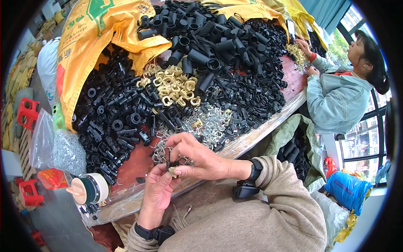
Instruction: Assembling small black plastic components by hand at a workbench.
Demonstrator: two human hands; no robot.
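Close to the table's near edge, my left hand [156,191] and my right hand [195,157] come together, fingertips pinched on a small cream plastic piece [173,171]. Something dark shows against it between the fingers; its shape is mostly hidden. Just beyond my right hand lies a heap of small silver metal hooks [210,119]. Behind the hooks are cream buckle-like parts [174,82]. A pile of black molded parts [113,122] spreads to the left, and small flat black pieces [247,96] lie to the right.
Black cylinders [205,46] are heaped at the back beside a yellow woven sack [88,54]. A cup with a pale lid [94,187] stands at the table's left corner. A green sack [308,138] of black parts stands at the right. Another person [340,92] works at the far right.
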